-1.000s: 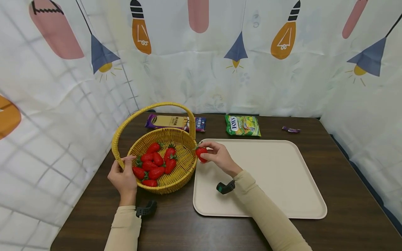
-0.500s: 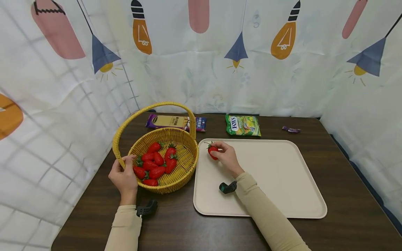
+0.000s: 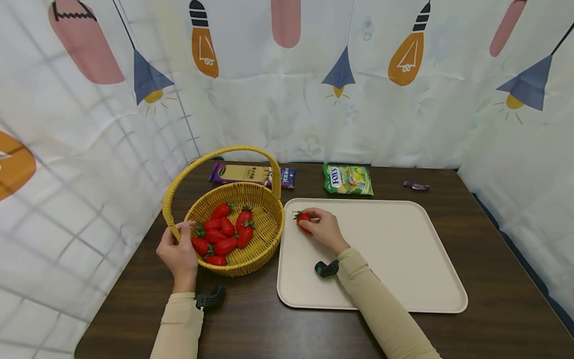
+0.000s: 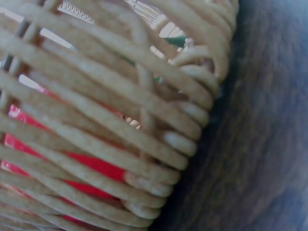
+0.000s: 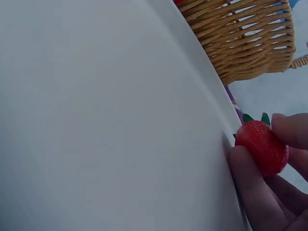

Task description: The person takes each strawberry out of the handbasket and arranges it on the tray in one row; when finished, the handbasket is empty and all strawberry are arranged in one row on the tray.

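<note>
My right hand (image 3: 326, 230) pinches a red strawberry (image 3: 303, 223) with green leaves, low over the upper left part of a cream tray (image 3: 381, 259). In the right wrist view the strawberry (image 5: 262, 147) sits between thumb and fingertips, close to the tray surface. My left hand (image 3: 180, 254) grips the yellow wicker basket (image 3: 264, 249) at its left rim, where the tall handle meets it. Several strawberries (image 3: 224, 246) lie inside the basket. Through the weave (image 4: 110, 96) in the left wrist view, bits of red show; the left fingers are out of that view.
Behind the basket lies a purple and gold snack pack (image 3: 244, 173). A green Fox's candy bag (image 3: 347, 180) rests beyond the tray's far edge, and a small purple wrapped candy (image 3: 416, 186) is at the back right. Printed curtains surround the dark wooden table (image 3: 251, 319).
My right hand has carried the strawberry rightward from the basket's right rim to over the tray, then lowered it slightly. The left hand has kept its hold on the basket.
</note>
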Motion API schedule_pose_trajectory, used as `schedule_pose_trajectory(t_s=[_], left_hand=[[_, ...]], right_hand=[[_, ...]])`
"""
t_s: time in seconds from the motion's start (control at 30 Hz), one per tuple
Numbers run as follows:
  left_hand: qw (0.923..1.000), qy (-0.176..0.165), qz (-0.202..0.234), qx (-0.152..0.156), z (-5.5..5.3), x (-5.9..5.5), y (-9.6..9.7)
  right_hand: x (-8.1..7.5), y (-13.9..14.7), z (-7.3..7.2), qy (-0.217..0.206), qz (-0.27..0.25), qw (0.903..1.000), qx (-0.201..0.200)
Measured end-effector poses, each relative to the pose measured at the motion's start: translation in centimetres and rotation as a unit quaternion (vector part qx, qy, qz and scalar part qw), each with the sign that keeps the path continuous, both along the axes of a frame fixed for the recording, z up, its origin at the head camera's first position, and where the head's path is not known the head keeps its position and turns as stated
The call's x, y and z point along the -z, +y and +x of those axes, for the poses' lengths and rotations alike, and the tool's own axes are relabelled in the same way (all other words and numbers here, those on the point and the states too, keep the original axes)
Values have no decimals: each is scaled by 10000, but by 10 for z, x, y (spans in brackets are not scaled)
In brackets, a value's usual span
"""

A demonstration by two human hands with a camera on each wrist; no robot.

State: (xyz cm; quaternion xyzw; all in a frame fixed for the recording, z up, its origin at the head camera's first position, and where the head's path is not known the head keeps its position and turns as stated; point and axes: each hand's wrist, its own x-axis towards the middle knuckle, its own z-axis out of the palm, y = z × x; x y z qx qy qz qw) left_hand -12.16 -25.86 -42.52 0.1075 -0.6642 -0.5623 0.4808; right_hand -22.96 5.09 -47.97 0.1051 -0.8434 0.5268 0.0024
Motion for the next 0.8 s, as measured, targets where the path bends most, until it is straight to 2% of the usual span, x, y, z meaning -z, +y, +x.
schedule_pose_trajectory(t_s=[0.13,0.37,0.53,0.8], left_hand=[[10000,-14,-22,8,-1,0,-1],[9997,132,169,129,-1,3,-3],[9995,190,165,174,-2,3,-3],[9996,167,182,153,-3,2,-2]], right_hand=[[-1,0,2,-111,-39,9998,-148],[1,0,2,210,260,9993,-188],[1,0,2,266,283,9991,-160],[-1,-1,1,30,128,9989,-455]])
